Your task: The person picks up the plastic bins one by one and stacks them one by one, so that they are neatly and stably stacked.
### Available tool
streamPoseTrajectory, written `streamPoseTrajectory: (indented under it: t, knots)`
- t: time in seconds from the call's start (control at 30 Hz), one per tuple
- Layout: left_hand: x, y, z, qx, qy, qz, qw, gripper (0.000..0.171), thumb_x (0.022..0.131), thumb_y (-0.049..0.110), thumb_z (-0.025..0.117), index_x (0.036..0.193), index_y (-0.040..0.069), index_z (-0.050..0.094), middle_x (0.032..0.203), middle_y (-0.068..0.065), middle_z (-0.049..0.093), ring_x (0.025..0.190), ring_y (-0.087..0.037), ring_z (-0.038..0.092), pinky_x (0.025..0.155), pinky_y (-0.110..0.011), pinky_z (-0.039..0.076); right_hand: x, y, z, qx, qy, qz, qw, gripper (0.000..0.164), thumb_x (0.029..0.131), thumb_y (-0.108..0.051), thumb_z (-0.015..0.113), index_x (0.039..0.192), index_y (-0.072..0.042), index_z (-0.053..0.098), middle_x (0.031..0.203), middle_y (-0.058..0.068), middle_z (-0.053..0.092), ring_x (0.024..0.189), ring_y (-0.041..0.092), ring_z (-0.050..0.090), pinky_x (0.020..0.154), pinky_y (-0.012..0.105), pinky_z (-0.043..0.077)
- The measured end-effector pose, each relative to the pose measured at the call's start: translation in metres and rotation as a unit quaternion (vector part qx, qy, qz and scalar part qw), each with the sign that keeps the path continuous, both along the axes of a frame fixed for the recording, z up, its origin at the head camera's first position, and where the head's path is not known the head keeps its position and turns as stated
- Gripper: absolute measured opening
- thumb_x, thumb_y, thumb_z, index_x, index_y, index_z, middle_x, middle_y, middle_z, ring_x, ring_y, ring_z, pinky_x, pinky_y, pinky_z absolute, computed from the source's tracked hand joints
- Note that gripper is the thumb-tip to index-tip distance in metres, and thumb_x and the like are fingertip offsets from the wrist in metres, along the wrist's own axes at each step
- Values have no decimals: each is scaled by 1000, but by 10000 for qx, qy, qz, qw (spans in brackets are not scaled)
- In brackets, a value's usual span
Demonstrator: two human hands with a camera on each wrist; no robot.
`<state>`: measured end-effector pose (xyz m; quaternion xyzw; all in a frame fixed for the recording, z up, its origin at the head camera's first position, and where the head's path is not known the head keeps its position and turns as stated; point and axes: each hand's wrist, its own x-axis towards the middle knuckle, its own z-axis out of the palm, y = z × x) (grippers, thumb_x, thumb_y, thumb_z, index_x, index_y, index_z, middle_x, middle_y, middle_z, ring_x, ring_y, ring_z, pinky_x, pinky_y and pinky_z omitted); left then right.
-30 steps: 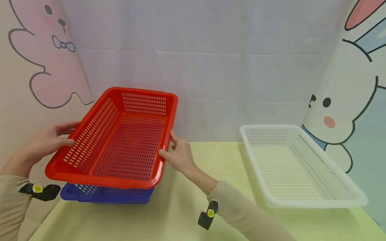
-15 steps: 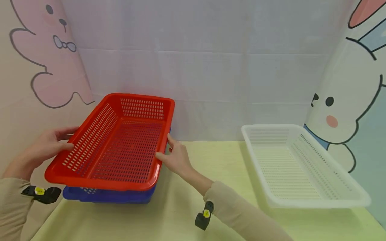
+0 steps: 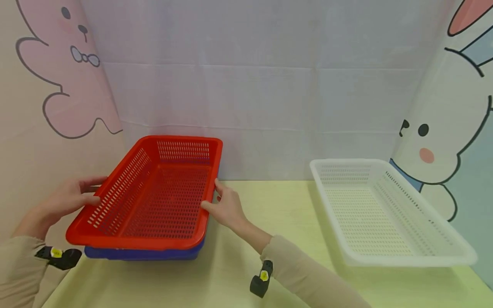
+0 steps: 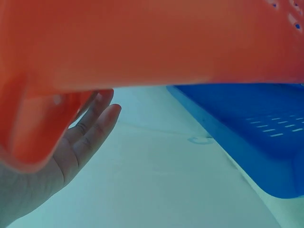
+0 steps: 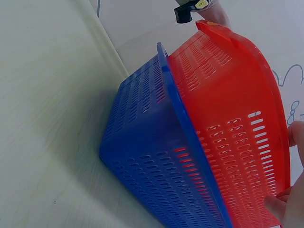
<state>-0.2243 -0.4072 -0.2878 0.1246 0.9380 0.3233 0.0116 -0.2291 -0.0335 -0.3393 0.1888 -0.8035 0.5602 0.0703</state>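
A red slotted plastic basket [image 3: 169,192] sits partly inside a blue basket [image 3: 142,253] at the left of the table. In the right wrist view, the lower part of the red basket is down within the blue basket [image 5: 142,147], its rim still above the blue one. My left hand [image 3: 67,199] holds the red basket's left rim, thumb on top; in the left wrist view its fingers [image 4: 90,130] reach under the rim. Opposite, my right hand [image 3: 227,205] pinches the right rim between thumb and fingers.
A white slotted basket [image 3: 377,218] rests on the right of the pale yellow table [image 3: 269,201]. Behind the table hangs a light curtain [image 3: 262,98], with cartoon-printed panels at both sides.
Both hands have lowered the red basket into the blue one, so less of the blue basket shows beneath it. The white basket has stayed in place.
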Motion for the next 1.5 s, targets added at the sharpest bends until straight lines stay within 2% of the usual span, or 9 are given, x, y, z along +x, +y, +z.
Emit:
streamPoseTrajectory:
  t: [0.03,0.1,0.2,0.33,0.4,0.63,1.0,1.2,1.5]
  knots:
    - [0,0,-2,-9,-14,3,10000,56,84,3,57,131,-14,33,107,-3,59,85,9,51,66,-23,50,0,0,-1,8,4,3,10000,67,73,-11,62,135,1,39,132,13,47,119,18,47,86,29,47]
    - [0,0,-4,-5,-80,-35,10000,56,85,5,56,132,-14,32,111,-15,57,85,9,50,67,-23,50,-1,1,-3,25,-34,20,10000,68,73,-11,62,135,0,39,131,12,48,119,17,47,86,28,47]
    - [0,0,-9,17,-102,-32,9999,56,85,7,57,132,-13,33,112,-14,57,86,11,49,67,-22,49,-2,0,-6,25,-91,44,9999,68,73,-10,62,136,0,38,131,12,48,119,17,47,86,29,47]
    - [0,-2,-15,107,-97,-70,9999,55,84,4,58,130,-13,34,104,8,58,86,12,50,67,-21,49,-2,0,-10,-29,-148,77,9999,68,73,-9,61,136,0,37,132,12,47,119,18,46,87,29,47]
    - [0,-3,-19,128,-172,-73,9997,55,84,5,58,131,-13,34,103,12,57,86,12,50,68,-21,49,-3,0,-12,-68,-209,91,9997,67,73,-9,60,136,0,37,131,12,47,119,17,46,87,29,46]
    - [-3,-3,-30,66,-415,12,9991,60,85,10,58,133,-12,30,115,-22,54,87,6,53,73,-32,50,-4,-1,-19,-240,-278,135,9992,67,73,-8,60,136,-1,38,130,12,49,119,17,46,89,31,46]
    - [-2,-3,-38,-14,-511,113,9986,58,84,9,57,132,-13,32,116,-29,53,83,9,52,70,-25,48,-9,-6,-32,-491,-589,201,9969,67,74,-6,60,135,4,36,133,16,43,120,21,44,90,34,44]
    - [-4,-2,-43,-56,-550,242,9982,59,84,10,58,131,-14,32,116,-31,52,86,-7,60,70,-28,49,-12,-8,-39,-554,-644,248,9961,68,73,-6,60,135,3,35,135,15,41,121,22,43,92,36,43]
    - [-6,-1,-51,-17,-548,377,9978,59,84,11,58,132,-14,32,116,-33,52,90,-26,62,77,-49,49,-14,-9,-47,-549,-717,179,9958,66,75,-8,61,135,3,35,137,14,40,122,23,42,92,34,43]
